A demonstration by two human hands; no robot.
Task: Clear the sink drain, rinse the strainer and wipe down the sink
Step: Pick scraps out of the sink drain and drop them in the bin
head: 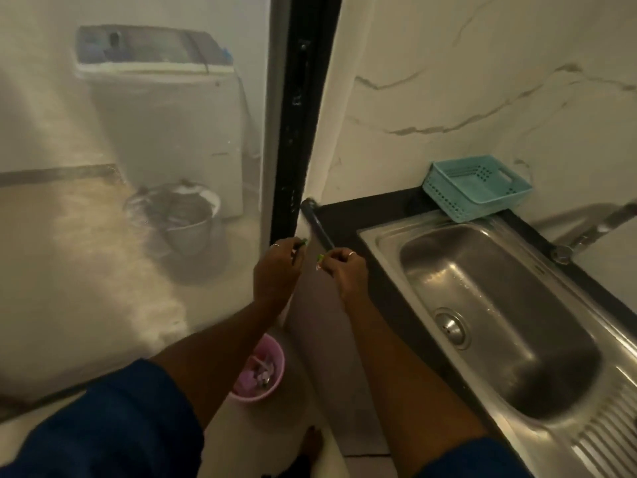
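Beside the sink [489, 326], teal basket [477, 188]; below, pink bin [260, 369].

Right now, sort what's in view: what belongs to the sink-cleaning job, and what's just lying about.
Belongs to the job:
sink
drain strainer
tap
pink bin
green scraps in the left hand and right hand

Lying about:
teal basket
bucket and washing machine behind the glass

dark counter [372, 215] | steel sink [603, 343] set in, teal basket [477, 188] at back | floor [337, 339]: pink bin [272, 391]
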